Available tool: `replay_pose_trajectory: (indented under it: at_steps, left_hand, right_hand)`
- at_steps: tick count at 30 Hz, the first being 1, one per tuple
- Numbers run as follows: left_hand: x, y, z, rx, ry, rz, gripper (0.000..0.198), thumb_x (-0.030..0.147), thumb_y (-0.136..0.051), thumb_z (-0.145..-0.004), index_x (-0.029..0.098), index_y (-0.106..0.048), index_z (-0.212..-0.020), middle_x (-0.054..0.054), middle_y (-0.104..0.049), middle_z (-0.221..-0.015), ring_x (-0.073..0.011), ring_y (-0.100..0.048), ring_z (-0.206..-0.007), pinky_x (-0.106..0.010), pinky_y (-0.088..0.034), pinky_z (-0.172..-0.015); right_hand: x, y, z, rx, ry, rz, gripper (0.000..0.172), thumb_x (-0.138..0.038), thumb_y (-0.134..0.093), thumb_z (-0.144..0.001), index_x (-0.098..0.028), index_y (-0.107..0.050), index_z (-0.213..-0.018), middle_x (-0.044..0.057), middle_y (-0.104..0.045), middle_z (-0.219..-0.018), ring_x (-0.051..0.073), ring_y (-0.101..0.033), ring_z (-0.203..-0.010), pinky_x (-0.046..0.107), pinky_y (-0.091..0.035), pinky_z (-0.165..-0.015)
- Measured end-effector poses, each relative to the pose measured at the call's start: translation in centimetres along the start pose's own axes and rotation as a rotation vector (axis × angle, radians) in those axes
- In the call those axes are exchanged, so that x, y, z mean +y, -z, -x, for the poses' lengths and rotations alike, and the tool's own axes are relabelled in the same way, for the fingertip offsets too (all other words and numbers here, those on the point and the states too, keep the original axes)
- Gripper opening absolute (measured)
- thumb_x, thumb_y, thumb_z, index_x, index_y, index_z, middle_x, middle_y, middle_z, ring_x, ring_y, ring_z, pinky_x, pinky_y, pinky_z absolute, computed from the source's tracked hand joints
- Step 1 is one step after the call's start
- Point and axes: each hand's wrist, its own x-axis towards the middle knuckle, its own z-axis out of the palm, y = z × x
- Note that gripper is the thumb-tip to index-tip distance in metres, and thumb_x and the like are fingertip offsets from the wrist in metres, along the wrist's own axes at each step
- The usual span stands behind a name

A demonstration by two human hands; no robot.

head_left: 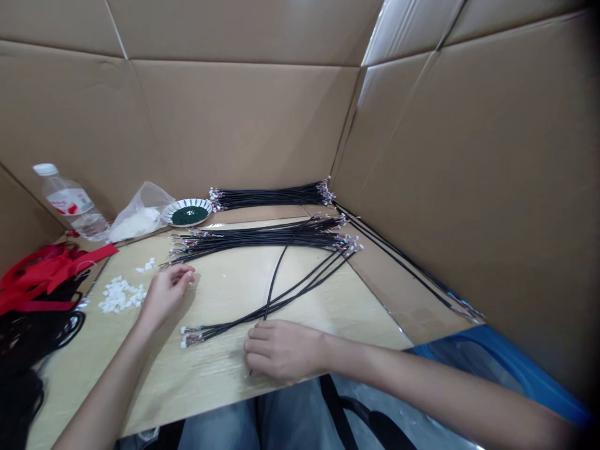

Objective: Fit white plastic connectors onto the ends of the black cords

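Note:
My right hand [284,350] rests near the table's front edge, its fingers closed around a thin black cable [273,281]. That cable runs up to the middle bundle of black cables [262,237]. Just below the left end of this bundle is my left hand [169,290], thumb and fingers drawn together; whatever they may hold is too small to make out. Between the hands lie several black cables with white connectors [185,342] at their near ends. A loose pile of small white connectors [120,295] sits left of my left hand.
Another cable bundle [272,197] lies along the back cardboard wall [234,125]. At the back left stand a patterned plate [206,203] of dark green material, a clear plastic bag [145,209] and a water bottle [72,203]. Red straps [47,272] and black cords lie at far left.

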Motion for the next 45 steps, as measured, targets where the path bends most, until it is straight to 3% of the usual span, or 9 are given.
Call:
replay_pose_trajectory:
  at_steps: [3, 8, 11, 14, 18, 22, 30, 35, 45]
  left_hand:
    - [-0.1, 0.0, 0.0, 0.013, -0.002, 0.014, 0.035, 0.043, -0.054, -0.076, 0.013, -0.064, -0.091, -0.007, -0.067, -0.076, -0.0171, -0.059, -0.062, -0.024, -0.045, -0.054]
    - [-0.1, -0.1, 0.0, 0.016, 0.0, 0.061, 0.033, 0.042, -0.058, -0.073, 0.012, -0.066, -0.086, -0.007, -0.067, -0.075, -0.0162, -0.059, -0.06, -0.024, -0.044, -0.052]
    - [0.3, -0.2, 0.0, 0.018, 0.015, 0.104, 0.034, 0.043, -0.06, -0.071, 0.012, -0.066, -0.085, -0.006, -0.066, -0.072, -0.0146, -0.056, -0.055, -0.024, -0.042, -0.05]
    - [0.7, -0.3, 0.1, 0.01, 0.038, 0.13, 0.036, 0.043, -0.061, -0.07, 0.012, -0.065, -0.085, -0.006, -0.065, -0.072, -0.0152, -0.056, -0.057, -0.024, -0.043, -0.052]
    - [1.4, -0.3, 0.4, -0.014, 0.061, 0.173, 0.035, 0.042, -0.062, -0.07, 0.011, -0.063, -0.086, -0.004, -0.061, -0.07, -0.0134, -0.053, -0.057, -0.022, -0.04, -0.05]
    - [2.2, -0.3, 0.7, -0.071, 0.09, 0.229, 0.038, 0.044, -0.064, -0.07, 0.01, -0.063, -0.088, -0.002, -0.057, -0.066, -0.0128, -0.051, -0.057, -0.021, -0.038, -0.048]
    - [2.6, -0.3, 1.1, -0.187, 0.134, 0.38, 0.04, 0.044, -0.07, -0.069, 0.011, -0.064, -0.09, -0.005, -0.061, -0.071, -0.0122, -0.051, -0.059, -0.021, -0.035, -0.048]
    - [3.6, -0.4, 1.7, -0.24, 0.169, 0.521, 0.037, 0.04, -0.075, -0.066, 0.011, -0.067, -0.086, -0.005, -0.064, -0.072, -0.0117, -0.053, -0.061, -0.022, -0.04, -0.055]
    - [5.0, -1.2, 2.7, -0.37, 0.216, 0.756, 0.026, 0.032, -0.078, -0.065, 0.012, -0.067, -0.075, -0.002, -0.064, -0.062, -0.0084, -0.052, -0.052, -0.02, -0.038, -0.053]
  right_hand:
    - [0.3, 0.3, -0.5, 0.036, -0.08, -0.009, 0.025, -0.024, -0.036, -0.097, -0.017, -0.054, -0.081, 0.002, -0.06, -0.074, 0.016, -0.05, -0.066, 0.028, -0.037, -0.063]
    - [1.7, 1.3, -2.2, 0.119, -0.337, -0.164, 0.019, -0.028, -0.042, -0.095, -0.017, -0.056, -0.09, 0.003, -0.065, -0.079, 0.016, -0.055, -0.071, 0.028, -0.04, -0.067]
    - [3.0, 1.5, -3.3, 0.181, -0.528, -0.193, 0.02, -0.025, -0.043, -0.094, -0.016, -0.058, -0.085, 0.005, -0.065, -0.077, 0.017, -0.056, -0.072, 0.028, -0.039, -0.07]
    - [4.2, 1.3, -4.1, 0.235, -0.612, -0.258, 0.02, -0.023, -0.044, -0.093, -0.016, -0.06, -0.084, 0.005, -0.065, -0.076, 0.017, -0.056, -0.074, 0.028, -0.039, -0.072]
    - [5.0, 0.8, -4.6, 0.297, -0.683, -0.453, 0.019, -0.023, -0.044, -0.092, -0.016, -0.06, -0.082, 0.004, -0.063, -0.076, 0.016, -0.055, -0.073, 0.025, -0.039, -0.068]
    - [5.9, 0.0, -4.8, 0.341, -0.769, -0.788, 0.019, -0.027, -0.048, -0.089, -0.016, -0.061, -0.081, -0.002, -0.054, -0.064, 0.011, -0.047, -0.058, 0.022, -0.033, -0.056]
    - [7.9, -1.1, -5.1, 0.357, -0.724, -0.984, 0.017, -0.024, -0.05, -0.086, -0.015, -0.062, -0.078, -0.002, -0.054, -0.065, 0.011, -0.046, -0.061, 0.021, -0.035, -0.058]
    - [6.9, -1.0, -4.7, 0.475, -0.766, -0.925, 0.015, -0.022, -0.053, -0.085, -0.016, -0.062, -0.075, 0.001, -0.058, -0.074, 0.015, -0.053, -0.078, 0.026, -0.038, -0.075]
    - [5.6, 0.2, -4.2, 0.608, -0.778, -0.977, 0.02, -0.026, -0.05, -0.088, -0.018, -0.058, -0.072, 0.001, -0.055, -0.073, 0.016, -0.051, -0.078, 0.029, -0.037, -0.077]
